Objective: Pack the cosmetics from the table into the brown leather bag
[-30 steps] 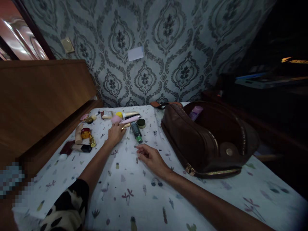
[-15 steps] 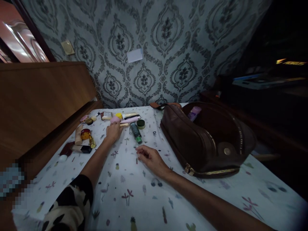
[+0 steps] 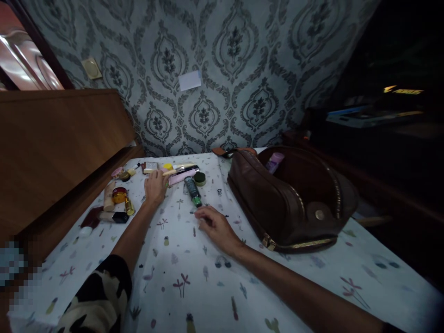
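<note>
White printed cloth (image 3: 180, 259) is covering the lower frame. Brown bag (image 3: 256, 194) is sitting right of ctr, gaping open. L hand (image 3: 155, 187) is reaching in left of ctr. R hand (image 3: 219, 229) is hanging just below ctr, its fingers curling loosely, slightly spread. Purple bottle (image 3: 275, 162) is poking up inside bag, right of ctr. Green tube (image 3: 192, 188) is lying nr ctr, just above R fingertips, w/ dark-lidded jar (image 3: 200, 178) sitting beside it. Pale stick (image 3: 170, 172) is jutting right from L fingers, which are pinching its end, tips partly hidden.
</note>
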A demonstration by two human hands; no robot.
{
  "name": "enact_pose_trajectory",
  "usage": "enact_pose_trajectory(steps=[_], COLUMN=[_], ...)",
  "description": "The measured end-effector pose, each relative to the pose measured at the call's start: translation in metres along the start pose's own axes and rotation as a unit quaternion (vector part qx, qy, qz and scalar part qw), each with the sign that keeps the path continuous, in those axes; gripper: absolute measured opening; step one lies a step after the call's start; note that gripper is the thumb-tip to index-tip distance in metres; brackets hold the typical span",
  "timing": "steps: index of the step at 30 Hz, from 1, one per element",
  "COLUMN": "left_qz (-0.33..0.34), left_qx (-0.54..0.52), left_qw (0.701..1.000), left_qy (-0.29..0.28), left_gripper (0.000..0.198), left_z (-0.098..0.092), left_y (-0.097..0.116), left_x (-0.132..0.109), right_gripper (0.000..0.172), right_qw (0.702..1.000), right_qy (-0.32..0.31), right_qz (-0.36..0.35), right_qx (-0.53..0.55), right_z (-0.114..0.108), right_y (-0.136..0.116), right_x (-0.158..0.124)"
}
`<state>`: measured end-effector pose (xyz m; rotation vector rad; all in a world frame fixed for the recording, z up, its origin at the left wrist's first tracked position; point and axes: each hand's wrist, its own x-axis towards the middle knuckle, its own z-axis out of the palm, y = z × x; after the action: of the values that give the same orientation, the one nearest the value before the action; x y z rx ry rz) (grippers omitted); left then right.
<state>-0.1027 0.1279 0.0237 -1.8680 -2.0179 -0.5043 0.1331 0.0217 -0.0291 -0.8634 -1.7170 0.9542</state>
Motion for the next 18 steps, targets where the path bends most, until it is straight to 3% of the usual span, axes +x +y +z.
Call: enact_pose_trajectory(steps=[4,7,10,15,18], left_qz=[-0.010,0.024,0.079,0.178,0.210], left_qx=[-0.043,-0.079,-0.118,-0.181,-0.199], left_qw=[0.998,0.996,0.990,0.967,0.954], left_qy=[0.037,0.039,0.021,-0.037,-0.074], left_gripper=[0.031,0.027,0.026,0.031,0.038], left_z=[-0.003,-0.006,-0.008,-0.014,-0.017], left_y=[-0.005,-0.004,0.001,0.009,0.013], left_x=[-0.004,-0.014,-0.032,-0.066,-0.080], right_gripper=[0.023,0.020,0.019,0.050,0.054], right_qw=[1.000,0.999,0.994,0.957,0.935], right_qy=[0.001,-0.002,0.004,0.087,0.098], right_qz=[0.011,0.029,0.071,0.147,0.171], right_qx=[0.000,0.019,0.080,0.233,0.296], right_z=[0.001,0.001,0.002,0.004,0.001], right_y=[0.002,0.003,0.006,0.010,0.008], right_x=[0.000,0.000,0.001,0.008,0.011])
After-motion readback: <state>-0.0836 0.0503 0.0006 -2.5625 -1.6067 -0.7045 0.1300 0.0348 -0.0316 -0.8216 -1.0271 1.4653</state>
